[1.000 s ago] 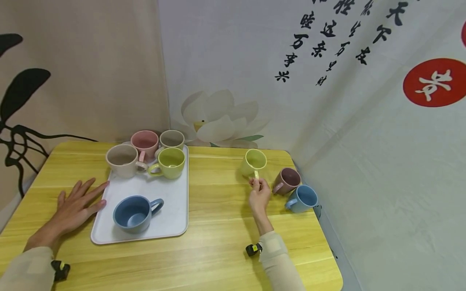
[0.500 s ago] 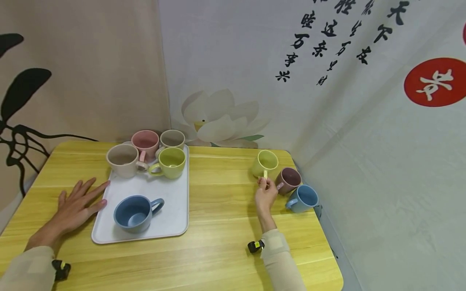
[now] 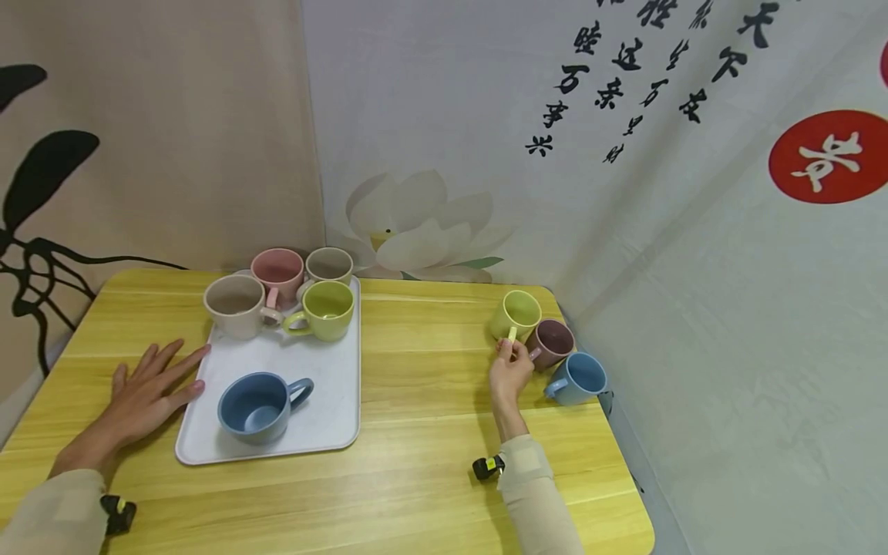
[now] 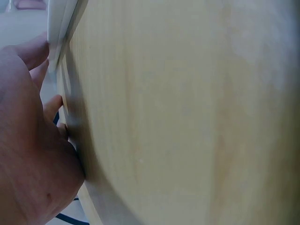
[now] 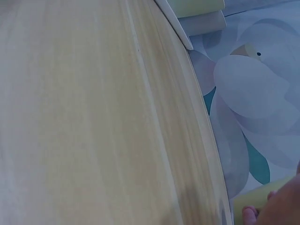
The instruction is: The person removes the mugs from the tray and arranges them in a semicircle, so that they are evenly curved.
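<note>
At the back right of the table, my right hand pinches the handle of a pale yellow mug. That mug is upright, close beside a mauve mug, with a blue mug just in front. In the right wrist view only part of the yellow mug and some fingertips show, in the lower right corner. My left hand lies with fingers spread at the left edge of a white tray, thumb and a finger touching its rim. The left wrist view has the hand against the tray edge.
A wide blue cup stands at the tray's front. Towards its back stand a beige mug, a pink mug, a grey mug and a yellow-green mug. A printed curtain hangs behind the table.
My right hand has moved the pale yellow mug to the right and slightly nearer, up beside the mauve mug. The left hand and the tray stay in place.
</note>
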